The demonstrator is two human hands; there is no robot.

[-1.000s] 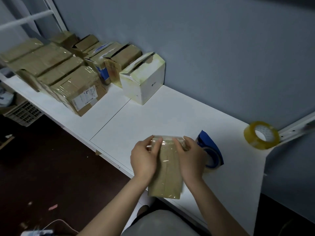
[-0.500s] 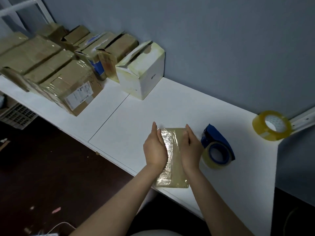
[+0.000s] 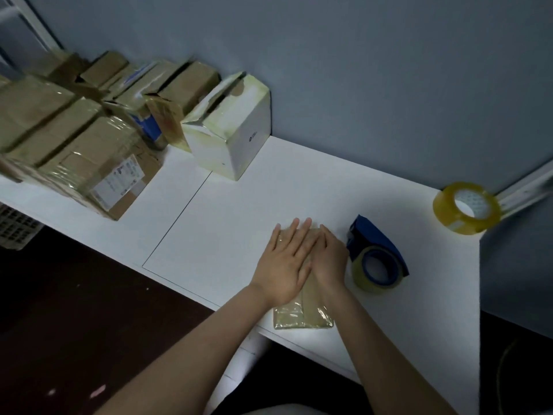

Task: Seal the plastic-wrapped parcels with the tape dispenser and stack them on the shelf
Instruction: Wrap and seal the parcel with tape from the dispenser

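Pressing flat on a tan, rectangular parcel wrapped in clear plastic film (image 3: 302, 317), the left hand (image 3: 282, 266) and the right hand (image 3: 329, 259) lie palm-down side by side, touching along their inner edges. Each grip is wide: the fingers are straight and laid on the film, curled round nothing. The parcel lies flat on the white desk (image 3: 269, 190), close to its near edge. Its far part is covered by the two hands, and its near end shows between the wrists.

A blue plastic tape dispenser loaded with a yellowish tape roll (image 3: 377, 262) rests on the desk just beside the right hand. A loose roll of clear yellowish tape (image 3: 466, 208) stands on edge at the far right corner, well apart from the dispenser.

At the far side of the desk, a white cardboard box with a torn top flap (image 3: 230, 136) stands against the grey-blue wall (image 3: 359, 70). To its left are brown cardboard boxes wrapped in clear film (image 3: 59, 136), packed closely in rows. The nearest of them carries a white shipping label (image 3: 116, 184).
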